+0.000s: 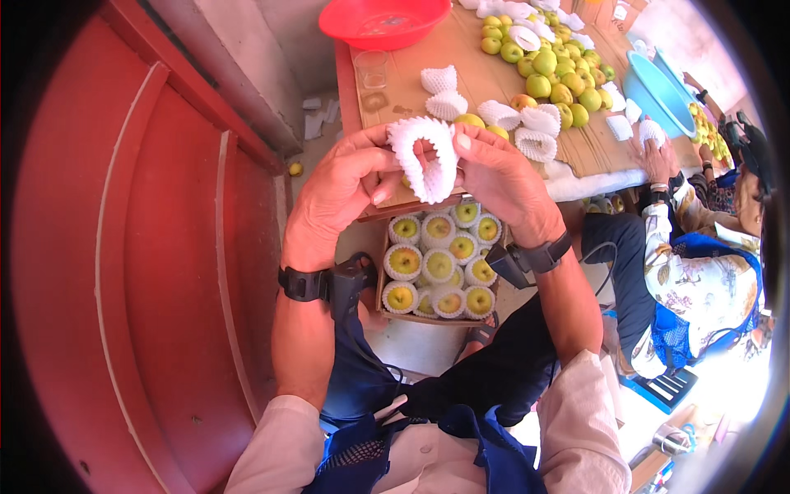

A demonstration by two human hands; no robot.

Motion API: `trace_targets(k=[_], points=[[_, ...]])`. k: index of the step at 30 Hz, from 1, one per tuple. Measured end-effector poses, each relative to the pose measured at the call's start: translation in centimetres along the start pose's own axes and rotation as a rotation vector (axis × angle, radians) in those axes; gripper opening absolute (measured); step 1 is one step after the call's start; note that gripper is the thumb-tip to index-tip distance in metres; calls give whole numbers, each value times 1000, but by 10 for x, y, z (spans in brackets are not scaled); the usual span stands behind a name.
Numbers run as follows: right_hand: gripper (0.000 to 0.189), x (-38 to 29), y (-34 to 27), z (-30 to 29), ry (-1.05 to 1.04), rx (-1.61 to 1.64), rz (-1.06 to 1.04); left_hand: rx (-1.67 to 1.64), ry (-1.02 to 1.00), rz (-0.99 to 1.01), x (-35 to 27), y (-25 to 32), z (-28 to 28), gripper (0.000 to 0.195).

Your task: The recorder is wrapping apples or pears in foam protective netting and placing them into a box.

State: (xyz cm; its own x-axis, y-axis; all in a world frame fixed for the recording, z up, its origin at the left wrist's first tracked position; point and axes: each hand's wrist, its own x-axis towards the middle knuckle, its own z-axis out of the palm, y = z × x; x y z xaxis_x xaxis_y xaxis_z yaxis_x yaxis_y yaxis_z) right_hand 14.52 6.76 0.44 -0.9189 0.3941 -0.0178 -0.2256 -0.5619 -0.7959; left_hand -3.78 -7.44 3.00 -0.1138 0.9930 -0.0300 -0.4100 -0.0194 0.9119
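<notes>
Between my two hands a white foam fruit net (pixel 434 182) is held stretched into a ring, its hollow facing me. My left hand (pixel 345 179) pinches its left side, and my right hand (pixel 500 176) pinches the right side. Below the hands, a cardboard box (pixel 384 309) holds apples (pixel 404 260) in white foam nets. On the table just beyond my fingers lie two bare yellow-green apples (pixel 470 120), partly covered by my right hand. More foam nets (pixel 445 105) rest near them.
Loose apples (pixel 546 62) are heaped on the cardboard-covered table (pixel 401 68). A red basin (pixel 389 21) and a clear glass (pixel 371 69) stand at its left. On the right are a blue basin (pixel 657 92) and a person's hand (pixel 657 159) on a netted fruit. A red door (pixel 166 247) borders my left.
</notes>
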Motion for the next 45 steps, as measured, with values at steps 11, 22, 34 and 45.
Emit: trace_targets(k=[11, 22, 34, 45], points=[[18, 6, -6, 12, 21, 96, -201, -132, -160, 19, 15, -11, -11, 47], [15, 30, -17, 8, -10, -115, -140, -335, -122, 60, 25, -4, -20, 35], [26, 22, -4, -18, -47, 27, 27, -236, -25, -86, 22, -7, -20, 28], [12, 11, -4, -6, 30, -227, -64, 51, 48, -34, 18, -19, -27, 28]])
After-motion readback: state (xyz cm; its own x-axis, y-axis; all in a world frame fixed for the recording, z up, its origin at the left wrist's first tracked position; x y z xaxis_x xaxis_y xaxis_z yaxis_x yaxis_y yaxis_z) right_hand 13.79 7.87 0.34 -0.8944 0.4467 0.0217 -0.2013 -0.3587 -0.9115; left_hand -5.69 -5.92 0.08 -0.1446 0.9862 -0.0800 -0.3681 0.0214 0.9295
